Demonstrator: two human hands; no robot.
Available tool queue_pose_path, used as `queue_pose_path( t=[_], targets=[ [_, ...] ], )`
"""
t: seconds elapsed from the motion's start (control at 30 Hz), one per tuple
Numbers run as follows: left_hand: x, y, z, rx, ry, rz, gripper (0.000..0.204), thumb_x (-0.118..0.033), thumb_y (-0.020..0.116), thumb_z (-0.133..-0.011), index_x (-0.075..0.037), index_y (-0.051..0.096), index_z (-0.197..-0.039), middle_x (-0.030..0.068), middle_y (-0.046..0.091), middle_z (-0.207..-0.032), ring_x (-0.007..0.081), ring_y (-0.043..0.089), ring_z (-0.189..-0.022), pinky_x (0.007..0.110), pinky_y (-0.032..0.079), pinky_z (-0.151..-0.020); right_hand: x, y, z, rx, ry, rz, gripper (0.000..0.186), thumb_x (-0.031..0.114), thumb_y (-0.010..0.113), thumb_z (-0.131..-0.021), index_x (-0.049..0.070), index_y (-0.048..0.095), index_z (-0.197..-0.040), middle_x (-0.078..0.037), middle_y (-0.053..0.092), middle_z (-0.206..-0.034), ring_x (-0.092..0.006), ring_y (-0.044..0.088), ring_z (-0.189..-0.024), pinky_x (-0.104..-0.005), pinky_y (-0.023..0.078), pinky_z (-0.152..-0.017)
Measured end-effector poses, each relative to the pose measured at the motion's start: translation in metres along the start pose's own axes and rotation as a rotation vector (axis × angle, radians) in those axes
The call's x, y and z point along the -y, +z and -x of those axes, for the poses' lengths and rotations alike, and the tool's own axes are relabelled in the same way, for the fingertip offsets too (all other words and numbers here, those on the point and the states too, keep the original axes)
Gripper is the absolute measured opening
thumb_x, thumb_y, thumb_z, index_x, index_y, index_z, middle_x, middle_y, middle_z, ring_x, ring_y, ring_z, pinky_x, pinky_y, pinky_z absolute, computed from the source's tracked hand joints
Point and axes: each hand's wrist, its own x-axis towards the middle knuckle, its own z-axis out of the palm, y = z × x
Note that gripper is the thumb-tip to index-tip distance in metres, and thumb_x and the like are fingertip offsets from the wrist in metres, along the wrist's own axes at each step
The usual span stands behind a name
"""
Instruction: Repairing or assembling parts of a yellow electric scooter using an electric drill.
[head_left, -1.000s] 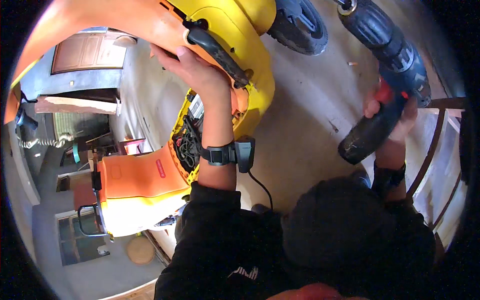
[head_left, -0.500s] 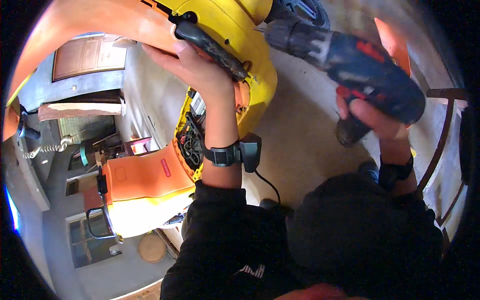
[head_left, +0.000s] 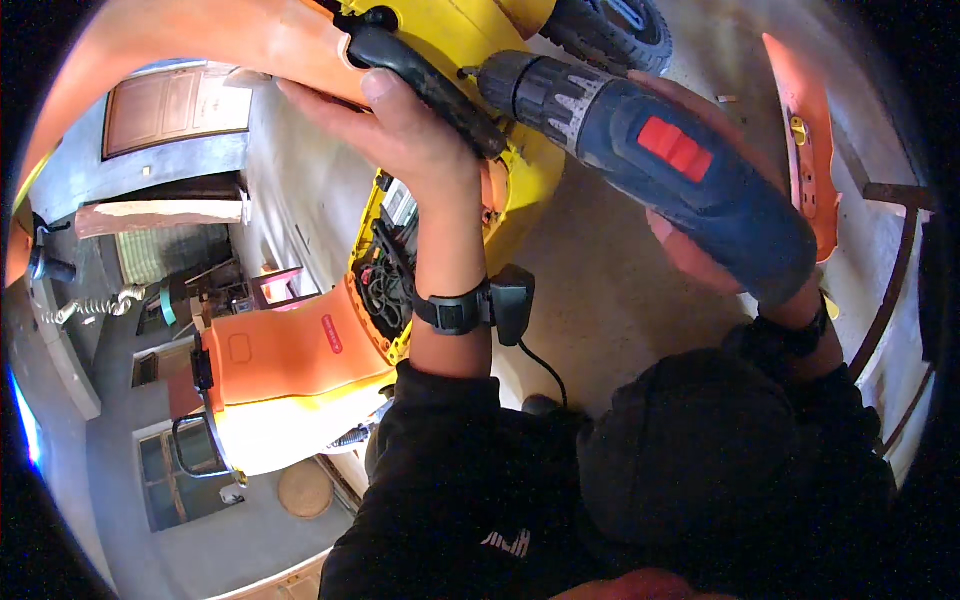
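My right hand (head_left: 690, 252) is wrapped round a dark blue cordless drill (head_left: 625, 130) with a red patch and a black chuck. The drill's tip is at a small hole in the yellow body panel (head_left: 455, 35) of a scooter; whether a screw sits there cannot be made out. My left hand (head_left: 415, 135) holds the lower edge of a large orange panel (head_left: 220, 40), its fingers stretched along the edge and its thumb up in front. Close beside that thumb, a black elongated handle-like part (head_left: 425, 85) runs across the yellow body.
Below my left wrist lies an open bay with wiring (head_left: 385, 285). The orange scooter seat (head_left: 280, 355) is to the left. A tyred wheel (head_left: 625, 35) stands at the top. A loose orange panel (head_left: 815, 165) and a rusty metal frame (head_left: 885, 280) are at the right.
The drill has moved left and slightly down, and its tip has come to the yellow panel. My left hand has stayed at the orange panel with only a slight shift.
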Motion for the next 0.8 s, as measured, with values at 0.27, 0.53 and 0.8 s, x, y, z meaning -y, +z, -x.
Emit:
queue_pose_path(
  t=[0.27,0.53,0.8],
  targets=[
    [0.0065,-0.0016,-0.0005,0.006,0.053,0.05,0.081,-0.05,0.06,-0.083,0.003,0.035,-0.138,0.0153,0.05,-0.125,0.026,0.052,-0.113,0.041,0.043,-0.097,0.0041,0.0045,-0.0024,0.022,0.013,0.061,0.069,0.003,0.067,-0.083,0.002,0.04,-0.146,-0.008,0.059,-0.131,-0.0142,0.059,-0.112,-0.0284,0.047,-0.098],
    [0.0059,-0.0011,0.0002,0.058,0.045,0.082,0.087,-0.056,0.061,-0.083,0.003,0.032,-0.14,0.0169,0.048,-0.129,0.0278,0.051,-0.116,0.042,0.041,-0.1,0.0066,0.0018,-0.0043,0.061,-0.128,0.125,0.072,0.007,0.07,-0.079,0.0,0.041,-0.144,-0.013,0.056,-0.136,-0.0202,0.057,-0.121,-0.0323,0.044,-0.104],
    [0.0071,-0.0035,0.0018,0.057,0.042,0.049,0.097,-0.064,0.06,-0.083,0.005,0.027,-0.143,0.0184,0.047,-0.131,0.0284,0.05,-0.118,0.042,0.04,-0.102,0.0033,0.0004,-0.0055,0.048,-0.249,0.265,0.069,0.006,0.069,-0.08,0.001,0.042,-0.143,-0.014,0.055,-0.137,-0.022,0.058,-0.12,-0.0331,0.045,-0.103]
  ],
)
